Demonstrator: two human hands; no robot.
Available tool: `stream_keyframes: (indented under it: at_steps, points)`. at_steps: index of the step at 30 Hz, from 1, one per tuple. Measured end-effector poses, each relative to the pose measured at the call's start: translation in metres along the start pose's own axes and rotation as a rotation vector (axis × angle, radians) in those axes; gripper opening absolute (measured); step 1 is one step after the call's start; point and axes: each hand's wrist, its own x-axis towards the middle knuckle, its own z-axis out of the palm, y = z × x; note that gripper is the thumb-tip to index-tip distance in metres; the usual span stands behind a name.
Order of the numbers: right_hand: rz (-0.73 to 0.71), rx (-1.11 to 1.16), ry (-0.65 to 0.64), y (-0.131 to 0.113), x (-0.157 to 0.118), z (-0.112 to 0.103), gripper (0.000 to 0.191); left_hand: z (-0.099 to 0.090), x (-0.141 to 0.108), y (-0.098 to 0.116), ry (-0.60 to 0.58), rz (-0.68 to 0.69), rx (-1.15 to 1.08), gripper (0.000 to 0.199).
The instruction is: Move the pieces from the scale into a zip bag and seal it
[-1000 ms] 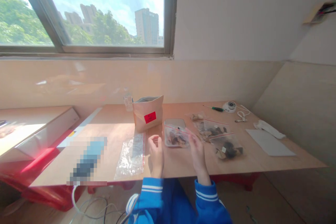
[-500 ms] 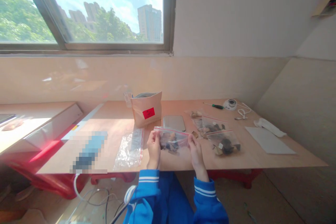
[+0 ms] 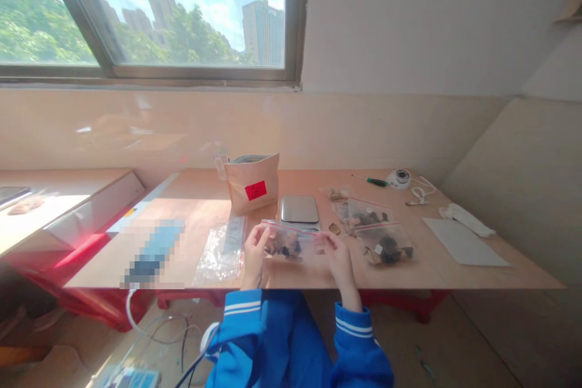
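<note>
A clear zip bag with dark and brown pieces inside is stretched between my hands at the front of the table. My left hand pinches its left top corner, and my right hand has its fingers closed on the right end of the red-lined top edge. Behind the bag lies a flat silver scale. A brown paper pouch with a red label stands upright behind and to the left. More filled zip bags rest to the right of my right hand.
Flat clear bags lie at left, near a pixelated area. A green screwdriver, a white dome camera, a white sheet and a white wrapped item are at right. Cables hang below the table's front edge.
My left hand has moved a little to the left with the bag, and more of the scale shows behind it. The view has tilted slightly. Both hands keep their hold.
</note>
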Motion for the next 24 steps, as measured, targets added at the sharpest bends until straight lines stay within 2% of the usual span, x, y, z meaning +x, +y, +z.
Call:
stream_keyframes:
  at_steps: [5,9,13,16,21,24]
  points:
    - [0.016,-0.101,-0.118,0.009,-0.002,-0.014,0.041,-0.006,0.002,-0.006,-0.089,0.01,0.023,0.034]
    - [-0.004,-0.124,-0.116,0.014,-0.005,-0.015,0.033,-0.012,0.001,-0.009,-0.08,-0.003,0.028,0.034]
    - [-0.064,0.056,0.04,0.011,-0.006,-0.001,0.03,-0.011,0.002,-0.012,0.071,0.025,-0.057,0.033]
    - [-0.106,0.144,0.176,0.01,-0.005,0.012,0.027,-0.009,0.004,-0.012,0.147,0.087,-0.021,0.032]
    - [-0.069,0.245,0.289,0.017,-0.001,0.023,0.033,-0.008,0.003,-0.01,0.045,0.095,0.054,0.042]
    - [-0.026,0.289,0.335,0.02,-0.001,0.027,0.037,-0.006,0.0,-0.012,-0.002,0.02,0.027,0.048]
